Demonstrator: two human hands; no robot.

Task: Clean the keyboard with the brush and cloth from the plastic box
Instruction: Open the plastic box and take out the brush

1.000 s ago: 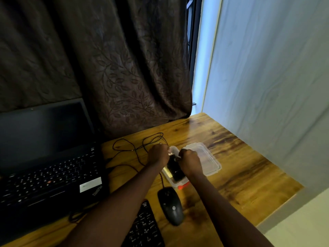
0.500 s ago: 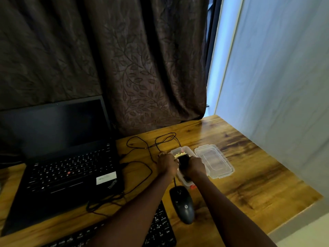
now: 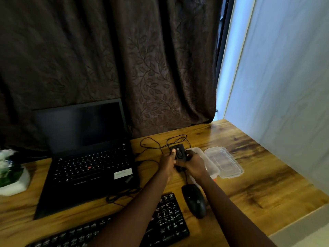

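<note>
Both hands hold a flat black item [image 3: 179, 152] just left of the clear plastic box [image 3: 207, 162]; whether it is the cloth or a case I cannot tell. My left hand [image 3: 168, 162] pinches its left edge with the thumb on top. My right hand [image 3: 193, 164] grips its right side and lower edge. The box stands open behind my right hand, which hides its contents. Its clear lid [image 3: 224, 162] lies flat to its right. The black keyboard [image 3: 166, 221] lies at the near edge under my forearms. No brush shows.
A black wired mouse [image 3: 194, 202] sits between keyboard and box, its cable [image 3: 156, 145] looping behind. An open black laptop [image 3: 89, 163] stands to the left, with a potted plant [image 3: 10, 175] at the far left. Dark curtain behind, wall to the right.
The black item has come up out of the box and now sits a little left of it in both hands. The view has swung left and taken in more of the laptop.
</note>
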